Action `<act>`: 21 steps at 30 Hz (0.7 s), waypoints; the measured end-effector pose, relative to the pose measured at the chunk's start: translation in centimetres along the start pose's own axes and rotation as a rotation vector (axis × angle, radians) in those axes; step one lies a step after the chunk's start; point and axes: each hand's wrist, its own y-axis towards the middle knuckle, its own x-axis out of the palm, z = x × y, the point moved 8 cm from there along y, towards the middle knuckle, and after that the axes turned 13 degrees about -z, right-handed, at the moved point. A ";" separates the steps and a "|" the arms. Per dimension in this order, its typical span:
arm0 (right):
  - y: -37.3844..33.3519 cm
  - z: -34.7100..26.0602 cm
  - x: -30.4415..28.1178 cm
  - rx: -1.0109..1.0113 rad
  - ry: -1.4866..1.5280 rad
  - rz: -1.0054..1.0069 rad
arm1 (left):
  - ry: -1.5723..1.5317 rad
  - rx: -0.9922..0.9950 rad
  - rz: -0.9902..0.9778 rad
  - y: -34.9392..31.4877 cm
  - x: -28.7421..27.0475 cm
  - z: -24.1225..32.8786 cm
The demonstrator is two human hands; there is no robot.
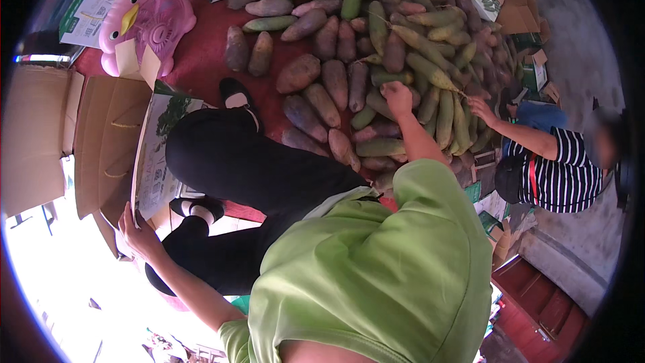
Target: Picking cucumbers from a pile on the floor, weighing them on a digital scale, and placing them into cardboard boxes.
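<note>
Right hand [398, 97]: curled, fingertips down among the radishes; I cannot tell whether it grips one.
Left hand [139, 238]: loosely closed on the near edge of the printed carton [154, 161], left of the legs.
Lifting: best to grasp a radish round its thick middle and clear its neighbours, sparing skin and thin tail; hold the carton edge steady; mind the co-worker's hand [484, 111] at right.
Radishes [431, 72]: heaped far and right on the red ground covering [211, 44]; long green ones, stouter purplish-brown ones.
</note>
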 end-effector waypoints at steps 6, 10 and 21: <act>5.7 -6.2 -2.4 -0.061 -0.301 0.077 | -0.008 -0.030 0.023 -0.1 0.1 -0.6; 9.7 -10.2 -3.0 -0.088 -0.457 0.029 | 0.021 -0.036 0.037 -0.3 0.1 -0.6; 15.3 -9.3 -2.1 0.027 -0.735 -0.240 | 0.085 -0.086 0.017 -0.6 -0.2 0.7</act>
